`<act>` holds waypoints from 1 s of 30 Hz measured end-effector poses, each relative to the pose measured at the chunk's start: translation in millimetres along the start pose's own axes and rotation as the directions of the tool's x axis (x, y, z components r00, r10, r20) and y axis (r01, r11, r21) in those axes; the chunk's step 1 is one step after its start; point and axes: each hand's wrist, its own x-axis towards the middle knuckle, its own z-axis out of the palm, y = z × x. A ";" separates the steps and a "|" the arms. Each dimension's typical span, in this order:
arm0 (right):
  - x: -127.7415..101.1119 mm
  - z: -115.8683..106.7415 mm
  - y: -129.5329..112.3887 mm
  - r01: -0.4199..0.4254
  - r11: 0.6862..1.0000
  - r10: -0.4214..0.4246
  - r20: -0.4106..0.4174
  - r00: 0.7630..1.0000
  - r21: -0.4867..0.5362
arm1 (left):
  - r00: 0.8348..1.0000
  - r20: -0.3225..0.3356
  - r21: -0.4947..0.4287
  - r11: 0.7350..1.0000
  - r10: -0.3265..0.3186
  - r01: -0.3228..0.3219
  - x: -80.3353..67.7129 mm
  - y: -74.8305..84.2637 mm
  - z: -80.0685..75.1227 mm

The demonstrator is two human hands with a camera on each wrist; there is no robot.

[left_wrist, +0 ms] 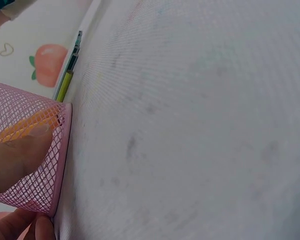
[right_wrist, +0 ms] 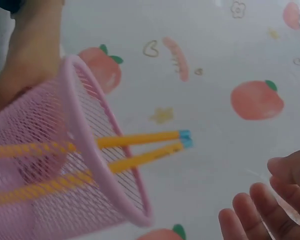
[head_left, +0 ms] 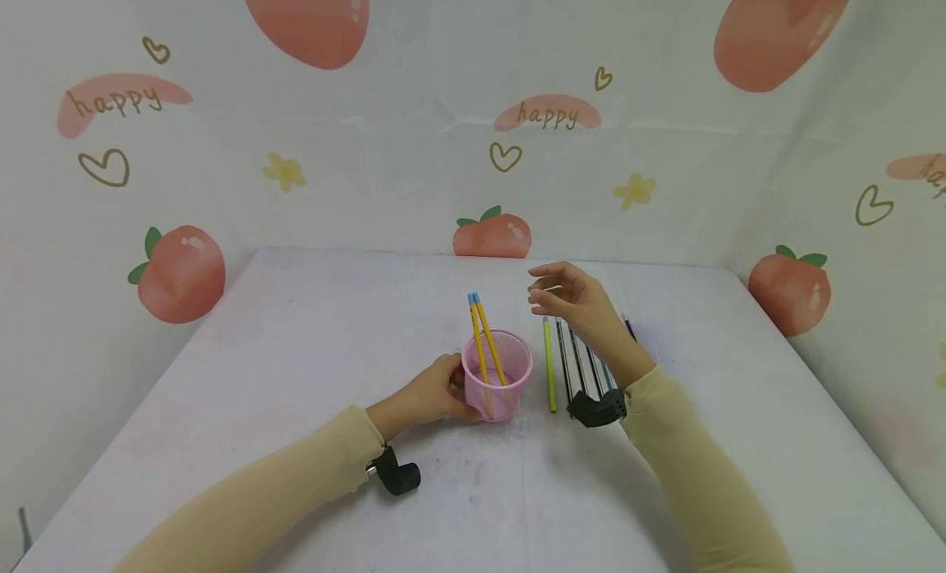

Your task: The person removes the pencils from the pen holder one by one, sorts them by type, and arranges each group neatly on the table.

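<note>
A pink mesh pencil cup (head_left: 497,401) stands upright on the table, and my left hand (head_left: 436,390) grips its left side, thumb near the base. Two yellow pencils (right_wrist: 150,136) with blue ends lean inside it and stick out above the rim. Raised to the right of the cup, my right hand (head_left: 565,292) holds nothing; its fingers are loosely bent and apart from the cup in the right wrist view. Beneath and beside the right hand lie a yellow-green pencil (head_left: 549,364) and several dark pencils (head_left: 564,359) in a row, partly hidden by the hand and wrist.
The white table (head_left: 296,327) meets a patterned cloth backdrop (head_left: 414,130) at its far edge, with cloth at both sides too. Black wrist cameras (head_left: 397,473) are strapped to both wrists. One dark pencil (head_left: 629,327) shows beyond the right wrist.
</note>
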 end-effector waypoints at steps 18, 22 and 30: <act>10.8 40.5 27.9 -0.064 0.985 0.086 0.131 0.988 -0.161 | 0.999 0.003 -0.031 0.999 0.038 -0.038 1.0 -1.2 0.2; 12.4 43.2 32.7 -0.112 0.982 0.138 0.170 0.976 -0.155 | 0.999 0.006 -0.020 0.999 0.044 -0.044 0.3 -0.7 -0.5; 14.0 45.8 35.4 -0.155 0.979 0.181 0.214 0.960 -0.133 | 0.998 0.008 -0.050 0.997 0.054 -0.054 1.2 -2.1 -0.5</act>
